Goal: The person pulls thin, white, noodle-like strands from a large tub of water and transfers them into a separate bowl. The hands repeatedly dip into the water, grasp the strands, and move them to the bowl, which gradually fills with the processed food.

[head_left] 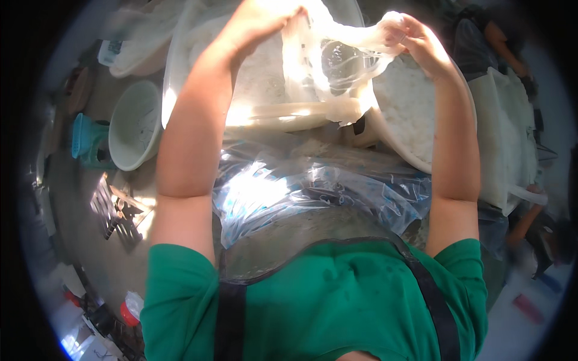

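A pale, translucent, wet-looking sheet (355, 37) hangs between two raised bare hands, over the near rim of a large white tub (171, 81); openings show in its thin middle, and its lower end droops beside the rim. The right hand (424, 47) pinches one end between thumb and bent fingers. The left hand (265, 19) meets the other end at the upper margin, where glare hides the fingertips; whether they pinch cannot be told. To the right lie a round tub (415, 114) and a rectangular bin (490, 144), both holding pale, fluffy-looking material; to the left, a round white basin (135, 123) and a teal plastic container (90, 141). Below, a clear plastic covering (319, 186) crosses in front of the green shirt (337, 289). Likely hazards: pulling the hands farther apart may tear the sheet at its openings; a slick surface may slip from the pinch; the drooping end may snag on the rim.
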`<control>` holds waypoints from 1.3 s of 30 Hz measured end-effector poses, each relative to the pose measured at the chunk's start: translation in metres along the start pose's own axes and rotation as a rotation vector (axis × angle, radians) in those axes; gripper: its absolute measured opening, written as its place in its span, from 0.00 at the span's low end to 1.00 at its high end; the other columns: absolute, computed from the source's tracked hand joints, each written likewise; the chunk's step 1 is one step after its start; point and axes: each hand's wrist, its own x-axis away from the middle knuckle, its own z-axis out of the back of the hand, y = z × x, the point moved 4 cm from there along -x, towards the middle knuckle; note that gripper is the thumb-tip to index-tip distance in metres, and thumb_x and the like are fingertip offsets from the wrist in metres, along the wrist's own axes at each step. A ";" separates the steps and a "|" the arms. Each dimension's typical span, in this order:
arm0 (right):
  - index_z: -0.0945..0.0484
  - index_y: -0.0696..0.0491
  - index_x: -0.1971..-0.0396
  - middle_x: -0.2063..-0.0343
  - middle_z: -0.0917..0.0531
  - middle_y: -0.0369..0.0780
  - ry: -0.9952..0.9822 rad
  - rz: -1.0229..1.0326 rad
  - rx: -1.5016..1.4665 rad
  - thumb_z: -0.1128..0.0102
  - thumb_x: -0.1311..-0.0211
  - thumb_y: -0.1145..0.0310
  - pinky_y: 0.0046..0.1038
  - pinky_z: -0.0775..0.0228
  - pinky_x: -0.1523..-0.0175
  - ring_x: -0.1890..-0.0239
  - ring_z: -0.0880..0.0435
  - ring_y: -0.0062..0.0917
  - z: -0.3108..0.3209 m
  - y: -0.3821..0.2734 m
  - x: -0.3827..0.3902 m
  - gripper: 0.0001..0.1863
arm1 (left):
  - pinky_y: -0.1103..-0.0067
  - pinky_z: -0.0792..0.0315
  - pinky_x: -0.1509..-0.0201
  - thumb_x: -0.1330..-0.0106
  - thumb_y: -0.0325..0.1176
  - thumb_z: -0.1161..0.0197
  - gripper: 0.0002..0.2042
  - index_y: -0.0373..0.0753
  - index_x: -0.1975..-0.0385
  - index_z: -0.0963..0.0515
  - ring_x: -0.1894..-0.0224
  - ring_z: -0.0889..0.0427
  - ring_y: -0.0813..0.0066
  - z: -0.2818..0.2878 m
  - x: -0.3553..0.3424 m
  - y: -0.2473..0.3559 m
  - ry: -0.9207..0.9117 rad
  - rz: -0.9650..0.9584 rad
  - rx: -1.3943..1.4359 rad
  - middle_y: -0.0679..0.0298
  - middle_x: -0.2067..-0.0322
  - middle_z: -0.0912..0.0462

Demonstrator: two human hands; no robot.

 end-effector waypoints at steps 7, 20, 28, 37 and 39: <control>0.25 0.55 0.63 0.67 0.20 0.33 -0.163 -0.016 0.291 0.46 0.40 0.70 0.23 0.32 0.55 0.59 0.23 0.19 -0.059 -0.010 0.005 0.07 | 0.76 0.30 0.50 0.43 0.37 0.39 0.18 0.35 0.54 0.24 0.56 0.23 0.70 0.014 0.030 0.077 -0.087 -0.215 -0.591 0.58 0.57 0.22; 0.19 0.45 0.82 0.79 0.21 0.32 0.273 0.372 1.099 0.37 0.56 0.61 0.29 0.29 0.70 0.72 0.23 0.28 -0.096 -0.051 0.047 0.05 | 0.75 0.30 0.50 0.43 0.41 0.39 0.27 0.35 0.45 0.34 0.59 0.22 0.65 -0.153 0.155 0.009 -0.200 0.292 0.178 0.52 0.56 0.23; 0.19 0.44 0.78 0.72 0.21 0.34 0.003 0.250 0.847 0.38 0.54 0.59 0.31 0.29 0.62 0.63 0.24 0.29 -0.166 -0.055 0.075 0.06 | 0.86 0.51 0.84 0.33 0.36 0.50 0.14 0.34 0.55 0.29 0.87 0.46 0.86 -0.034 0.106 -0.043 0.404 0.252 1.474 0.75 0.86 0.41; 0.19 0.49 0.74 0.71 0.21 0.38 -0.008 0.033 0.531 0.38 0.49 0.58 0.31 0.29 0.61 0.63 0.23 0.30 -0.172 -0.048 0.076 0.10 | 0.88 0.53 0.83 0.32 0.37 0.52 0.11 0.37 0.61 0.26 0.86 0.46 0.88 -0.092 0.120 -0.053 0.371 0.473 1.324 0.76 0.85 0.41; 0.20 0.52 0.73 0.70 0.19 0.40 -0.020 -0.190 -0.340 0.39 0.47 0.60 0.26 0.30 0.58 0.66 0.22 0.28 -0.153 -0.039 0.065 0.10 | 0.88 0.52 0.83 0.31 0.38 0.53 0.12 0.37 0.61 0.26 0.86 0.47 0.88 -0.092 0.120 -0.047 0.274 0.584 1.333 0.76 0.85 0.41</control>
